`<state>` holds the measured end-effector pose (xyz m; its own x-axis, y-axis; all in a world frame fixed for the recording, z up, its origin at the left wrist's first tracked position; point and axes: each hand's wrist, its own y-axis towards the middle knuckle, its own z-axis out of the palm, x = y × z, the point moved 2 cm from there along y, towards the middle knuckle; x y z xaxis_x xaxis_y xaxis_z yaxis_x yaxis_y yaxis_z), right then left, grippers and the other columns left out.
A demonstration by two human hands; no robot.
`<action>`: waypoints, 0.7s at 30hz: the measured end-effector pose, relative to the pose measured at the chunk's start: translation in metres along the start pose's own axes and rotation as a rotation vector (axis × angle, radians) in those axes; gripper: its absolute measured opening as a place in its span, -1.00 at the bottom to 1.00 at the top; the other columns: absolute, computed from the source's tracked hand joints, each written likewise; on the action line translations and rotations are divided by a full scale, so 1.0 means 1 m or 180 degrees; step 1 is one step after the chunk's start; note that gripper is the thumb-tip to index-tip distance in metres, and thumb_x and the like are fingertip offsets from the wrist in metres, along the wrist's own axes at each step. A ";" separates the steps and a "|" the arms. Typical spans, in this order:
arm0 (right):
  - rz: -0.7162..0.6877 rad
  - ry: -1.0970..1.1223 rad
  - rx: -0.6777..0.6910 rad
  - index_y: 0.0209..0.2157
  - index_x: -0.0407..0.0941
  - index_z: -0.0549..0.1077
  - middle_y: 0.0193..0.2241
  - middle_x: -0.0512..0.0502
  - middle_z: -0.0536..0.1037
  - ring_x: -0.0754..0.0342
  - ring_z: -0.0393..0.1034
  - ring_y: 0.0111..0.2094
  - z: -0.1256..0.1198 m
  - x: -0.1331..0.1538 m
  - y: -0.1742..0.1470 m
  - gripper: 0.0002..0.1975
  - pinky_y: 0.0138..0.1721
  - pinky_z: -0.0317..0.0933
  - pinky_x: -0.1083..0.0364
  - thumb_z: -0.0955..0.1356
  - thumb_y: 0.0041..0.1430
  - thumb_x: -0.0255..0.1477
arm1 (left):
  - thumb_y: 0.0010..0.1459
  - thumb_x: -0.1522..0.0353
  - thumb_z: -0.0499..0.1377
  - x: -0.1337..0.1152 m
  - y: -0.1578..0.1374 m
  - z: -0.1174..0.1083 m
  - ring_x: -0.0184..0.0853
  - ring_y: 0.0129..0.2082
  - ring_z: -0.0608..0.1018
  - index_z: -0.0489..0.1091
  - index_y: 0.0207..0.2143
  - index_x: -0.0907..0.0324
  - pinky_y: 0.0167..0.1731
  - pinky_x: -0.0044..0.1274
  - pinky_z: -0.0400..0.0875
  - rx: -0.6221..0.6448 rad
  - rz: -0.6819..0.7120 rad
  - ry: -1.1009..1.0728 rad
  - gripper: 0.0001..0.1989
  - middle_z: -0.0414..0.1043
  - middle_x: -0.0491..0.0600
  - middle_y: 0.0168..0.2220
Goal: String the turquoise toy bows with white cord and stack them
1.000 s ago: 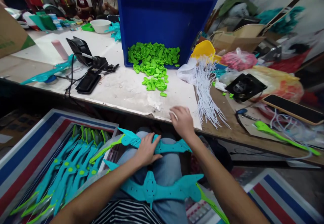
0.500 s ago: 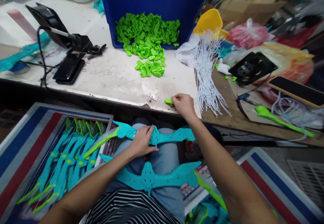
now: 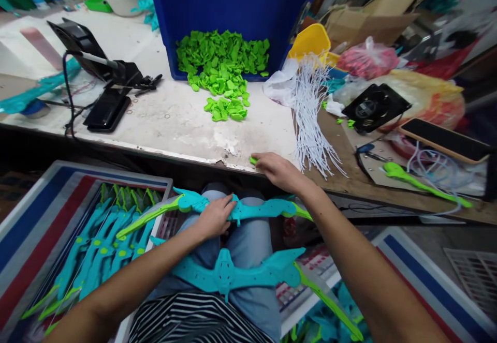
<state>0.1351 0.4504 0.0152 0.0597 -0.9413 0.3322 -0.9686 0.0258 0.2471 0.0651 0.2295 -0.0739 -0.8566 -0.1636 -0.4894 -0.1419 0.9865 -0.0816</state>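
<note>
My left hand [image 3: 213, 216] is closed round the middle of a teal toy bow [image 3: 258, 210] with lime-green limbs, lying across my thighs. A second teal toy bow [image 3: 252, 277] rests nearer my waist, untouched. At the table's front edge, my right hand [image 3: 280, 169] pinches a small lime-green plastic piece [image 3: 253, 160], mostly covered by the fingertips. Further back on the table lies a small heap of similar green pieces [image 3: 225, 108]. More of them spill from a blue bin [image 3: 236, 1].
White cords [image 3: 312, 115] hang over the table's right part, beside a small black fan [image 3: 375, 106] and a phone [image 3: 446, 138]. A black device [image 3: 106, 113] lies at left. Left of my legs, a striped crate [image 3: 73, 193] holds several toy bows; another crate [image 3: 411, 260] stands at right.
The view has shifted slightly. My right hand has turned over the green piece, so less of it shows. The held bow has moved a little, and its right green limb now shows.
</note>
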 end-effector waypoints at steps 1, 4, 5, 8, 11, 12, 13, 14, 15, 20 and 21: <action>-0.0064 0.0001 0.0140 -0.29 -0.08 0.46 -0.03 -0.15 0.49 -0.03 0.32 0.01 0.001 -0.002 0.000 -0.73 -0.01 0.27 -0.08 0.19 0.13 -0.60 | -0.04 0.47 0.17 0.000 0.002 -0.008 -0.09 0.05 0.39 0.30 0.08 0.25 0.03 -0.32 0.30 0.0093 0.0029 -0.0114 -0.44 0.25 0.21 0.15; -0.0139 -0.0052 0.0213 -0.23 -0.10 0.47 -0.10 -0.19 0.51 -0.05 0.37 -0.08 0.004 -0.006 0.003 -0.77 -0.07 0.31 -0.08 0.21 0.20 -0.53 | -0.01 0.34 0.19 0.004 0.011 -0.030 -0.23 -0.20 0.49 0.45 -0.12 0.21 -0.17 -0.49 0.36 0.0685 0.0159 -0.0568 -0.65 0.46 0.05 -0.17; -0.0150 -0.0036 0.0163 -0.20 -0.10 0.47 -0.12 -0.20 0.52 -0.06 0.37 -0.09 0.005 -0.008 0.003 -0.78 -0.08 0.31 -0.08 0.23 0.20 -0.50 | 0.01 0.30 0.19 0.006 0.014 -0.035 -0.29 -0.31 0.48 0.48 -0.21 0.22 -0.27 -0.54 0.34 0.0966 0.0155 -0.0732 -0.72 0.46 -0.01 -0.30; -0.0107 0.0066 -0.0095 -0.15 -0.10 0.47 -0.15 -0.20 0.52 -0.08 0.38 -0.10 0.008 -0.013 0.003 -0.79 -0.10 0.33 -0.08 0.29 0.19 -0.41 | 0.03 0.19 0.18 0.019 0.027 -0.040 -0.40 -0.48 0.38 0.47 -0.38 0.26 -0.45 -0.61 0.21 0.1428 -0.0063 -0.1155 -0.71 0.37 -0.12 -0.52; -0.0005 0.0046 -0.0425 -0.18 -0.11 0.49 -0.16 -0.22 0.52 -0.09 0.39 -0.13 0.010 -0.007 -0.004 -0.80 -0.12 0.33 -0.11 0.30 0.22 -0.37 | 0.00 0.12 0.19 0.032 0.039 -0.035 -0.40 -0.44 0.37 0.47 -0.38 0.30 -0.44 -0.62 0.20 0.1397 -0.0258 -0.1707 -0.63 0.39 -0.10 -0.48; 0.0044 0.0019 -0.0561 -0.19 -0.11 0.50 -0.17 -0.22 0.53 -0.09 0.39 -0.14 0.011 0.000 -0.009 -0.80 -0.13 0.33 -0.11 0.30 0.22 -0.35 | 0.00 0.10 0.19 0.035 0.041 -0.033 -0.39 -0.43 0.38 0.47 -0.36 0.30 -0.43 -0.61 0.21 0.1432 -0.0301 -0.1922 -0.59 0.40 -0.09 -0.46; 0.0085 0.0006 -0.0692 -0.19 -0.11 0.50 -0.18 -0.22 0.53 -0.09 0.40 -0.15 0.013 0.010 -0.015 -0.80 -0.13 0.33 -0.11 0.30 0.23 -0.34 | -0.01 0.07 0.18 0.037 0.043 -0.030 -0.39 -0.44 0.38 0.48 -0.36 0.31 -0.43 -0.61 0.22 0.1489 -0.0339 -0.2110 -0.56 0.40 -0.09 -0.46; 0.0104 0.0026 -0.0794 -0.18 -0.11 0.50 -0.18 -0.22 0.53 -0.08 0.40 -0.15 0.017 0.022 -0.023 -0.80 -0.13 0.33 -0.11 0.31 0.23 -0.34 | -0.02 0.04 0.18 0.039 0.044 -0.029 -0.39 -0.44 0.38 0.48 -0.36 0.31 -0.43 -0.60 0.23 0.1540 -0.0379 -0.2244 -0.53 0.40 -0.08 -0.47; 0.0090 0.0071 -0.0850 -0.17 -0.11 0.49 -0.17 -0.22 0.53 -0.07 0.40 -0.14 0.023 0.036 -0.033 -0.80 -0.13 0.33 -0.10 0.31 0.23 -0.34 | -0.04 0.02 0.19 0.041 0.044 -0.027 -0.39 -0.46 0.38 0.49 -0.36 0.32 -0.44 -0.60 0.23 0.1567 -0.0425 -0.2333 -0.50 0.40 -0.09 -0.49; 0.0020 0.0168 -0.0644 -0.15 -0.14 0.49 -0.15 -0.24 0.55 -0.05 0.40 -0.16 0.074 0.098 -0.081 -0.81 -0.17 0.35 -0.06 0.29 0.26 -0.41 | -0.12 -0.01 0.23 0.041 0.041 -0.026 -0.40 -0.50 0.39 0.49 -0.35 0.31 -0.48 -0.60 0.24 0.1702 -0.0731 -0.2639 -0.47 0.40 -0.10 -0.52; 0.0091 0.0138 -0.0630 -0.15 -0.14 0.50 -0.15 -0.24 0.55 -0.06 0.40 -0.16 0.084 0.103 -0.088 -0.80 -0.16 0.35 -0.07 0.29 0.26 -0.41 | -0.13 0.00 0.24 0.040 0.041 -0.026 -0.39 -0.50 0.39 0.48 -0.35 0.31 -0.48 -0.60 0.24 0.1717 -0.0774 -0.2688 -0.47 0.41 -0.10 -0.52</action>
<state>0.2059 0.3229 -0.0483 0.0474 -0.9239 0.3796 -0.9040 0.1219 0.4097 0.0124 0.2633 -0.0746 -0.1771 -0.5111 -0.8411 0.1553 0.8294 -0.5367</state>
